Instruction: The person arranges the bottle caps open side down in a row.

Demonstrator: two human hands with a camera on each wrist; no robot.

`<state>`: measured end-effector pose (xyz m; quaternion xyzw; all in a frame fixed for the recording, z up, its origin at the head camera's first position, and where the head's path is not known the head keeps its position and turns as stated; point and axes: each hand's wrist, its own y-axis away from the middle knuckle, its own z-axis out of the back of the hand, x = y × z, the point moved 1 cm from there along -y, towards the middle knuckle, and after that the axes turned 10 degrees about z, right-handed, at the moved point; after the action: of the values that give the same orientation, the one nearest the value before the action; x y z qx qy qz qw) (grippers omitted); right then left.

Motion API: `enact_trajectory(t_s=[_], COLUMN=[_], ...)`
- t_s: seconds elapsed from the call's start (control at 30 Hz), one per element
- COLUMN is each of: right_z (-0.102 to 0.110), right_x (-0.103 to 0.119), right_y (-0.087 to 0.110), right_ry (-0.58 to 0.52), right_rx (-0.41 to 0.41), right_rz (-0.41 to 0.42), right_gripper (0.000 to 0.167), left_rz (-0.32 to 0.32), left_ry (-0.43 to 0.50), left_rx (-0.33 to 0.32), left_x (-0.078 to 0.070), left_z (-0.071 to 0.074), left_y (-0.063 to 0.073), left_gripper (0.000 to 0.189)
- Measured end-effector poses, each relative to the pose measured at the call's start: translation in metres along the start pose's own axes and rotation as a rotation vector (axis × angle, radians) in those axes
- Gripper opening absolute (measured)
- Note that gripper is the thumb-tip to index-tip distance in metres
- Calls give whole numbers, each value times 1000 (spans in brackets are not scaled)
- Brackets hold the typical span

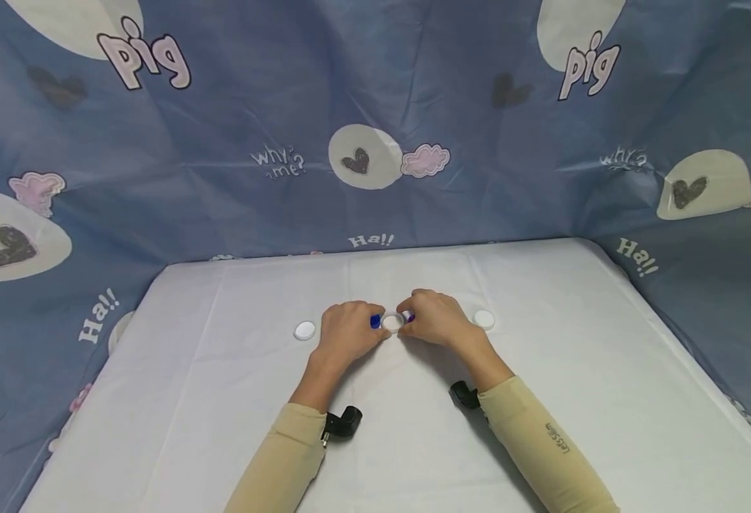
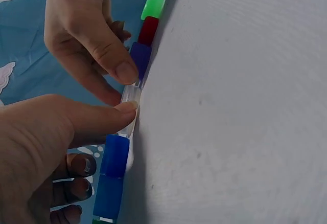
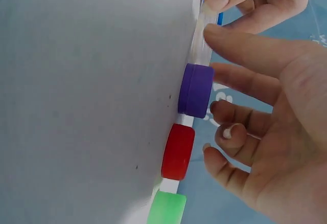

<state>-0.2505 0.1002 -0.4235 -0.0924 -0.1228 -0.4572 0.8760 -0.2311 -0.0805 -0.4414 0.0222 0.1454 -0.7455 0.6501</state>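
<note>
Near the middle of the white table, a clear round container stands between both hands. My left hand pinches its left side, the thumb in front and fingers behind. From the other side my right hand pinches it likewise, thumb towards me. Beside it on the left sit blue round pieces, close to the left fingers. To the right are a purple round piece, a red one and a light green one, in line. What is inside the clear container cannot be made out.
A white disc lies left of the left hand, and another white disc lies right of the right hand. The white cloth-covered table ends at a blue printed curtain. Black wrist cameras sit on both forearms.
</note>
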Motion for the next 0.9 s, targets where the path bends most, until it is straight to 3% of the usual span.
enact_trajectory(t_s=[0.2, 0.47, 0.9], right_z=[1, -2, 5], right_x=[1, -1, -4], right_y=[1, 1, 1], right_ry=[-2, -32, -71], right_rx=[-21, 10, -65], right_rz=[-28, -35, 43], right_gripper=[42, 43, 44], left_rz=[-22, -21, -63], left_ry=[4, 19, 64], left_rx=[-19, -22, -44], left_x=[-4, -3, 6], left_z=[-3, -5, 8], left_y=[-3, -2, -6], left_gripper=[37, 37, 37])
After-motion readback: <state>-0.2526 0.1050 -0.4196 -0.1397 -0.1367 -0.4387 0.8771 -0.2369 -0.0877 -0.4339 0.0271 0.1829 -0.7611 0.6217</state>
